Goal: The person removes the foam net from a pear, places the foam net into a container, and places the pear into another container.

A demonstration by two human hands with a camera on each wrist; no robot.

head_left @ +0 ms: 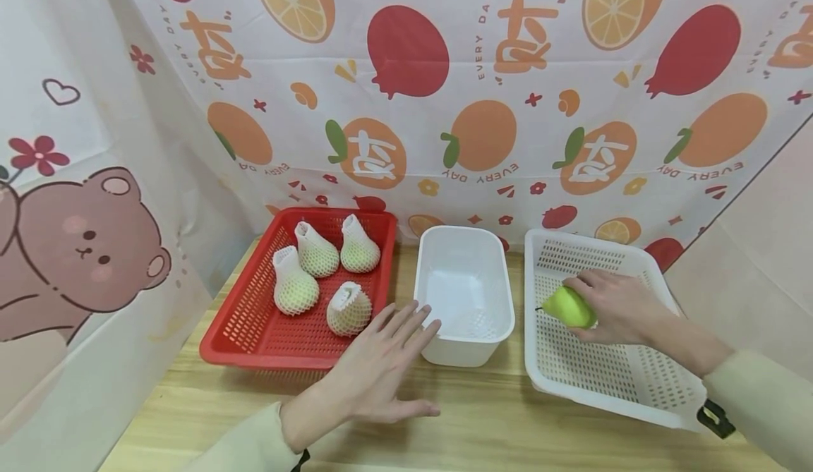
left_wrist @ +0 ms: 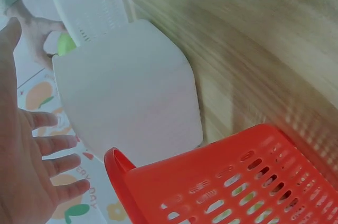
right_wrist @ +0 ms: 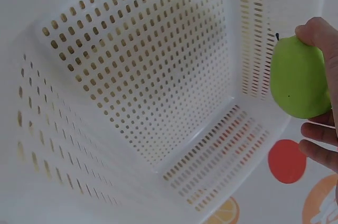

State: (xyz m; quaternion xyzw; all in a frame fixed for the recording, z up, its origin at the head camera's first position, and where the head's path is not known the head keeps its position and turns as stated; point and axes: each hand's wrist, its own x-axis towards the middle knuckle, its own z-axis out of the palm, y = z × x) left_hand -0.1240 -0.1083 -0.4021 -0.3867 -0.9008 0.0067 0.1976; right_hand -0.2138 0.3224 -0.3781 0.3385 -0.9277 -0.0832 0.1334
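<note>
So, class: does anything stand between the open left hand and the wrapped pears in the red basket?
Nothing visible does. The left hand hovers at the red basket near corner, and the closest wrapped pear lies just beyond its fingers, uncovered.

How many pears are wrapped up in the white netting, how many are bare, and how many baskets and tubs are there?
Pears in white foam netting: 4, all in the red basket
Bare green pear: 1, held by the right hand over the white basket
Baskets: 2
White tub: 1
Total: 8
</note>
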